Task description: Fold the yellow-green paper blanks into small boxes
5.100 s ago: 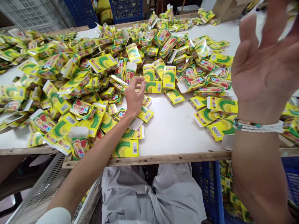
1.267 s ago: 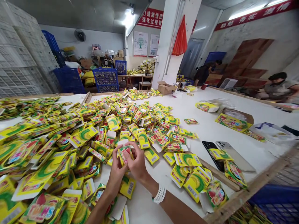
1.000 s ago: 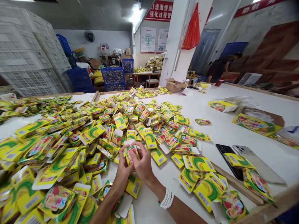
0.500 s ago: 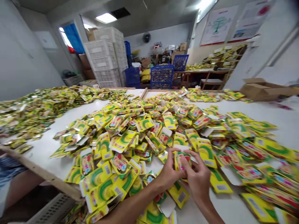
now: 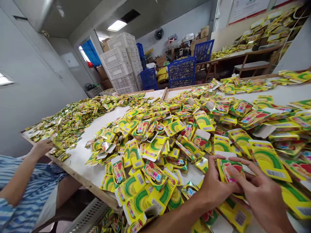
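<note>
Between my two hands is a small yellow and green carton (image 5: 227,169) with a red picture and a white flap standing up at its top. My left hand (image 5: 215,179) grips its left side, fingertips at the upper edge. My right hand (image 5: 259,187) holds the other side, its thumb pressed on the front face. Many like cartons lie heaped around; a larger yellow one (image 5: 268,160) with a barcode is just right of my fingers. Other cartons (image 5: 141,197) lie left of my forearm, one with its end open.
A co-worker's hand (image 5: 42,147) is at a pile of small packets (image 5: 73,119) on the left. A wooden strip (image 5: 89,184) edges the white table (image 5: 114,113). Below it stands a white crate (image 5: 87,215). White crates (image 5: 121,64) and blue crates (image 5: 182,71) stack behind.
The view has swung left and tilted, so my hands and the carton appear farther right. Both hands keep their hold on the carton. More of the co-worker shows at left.
</note>
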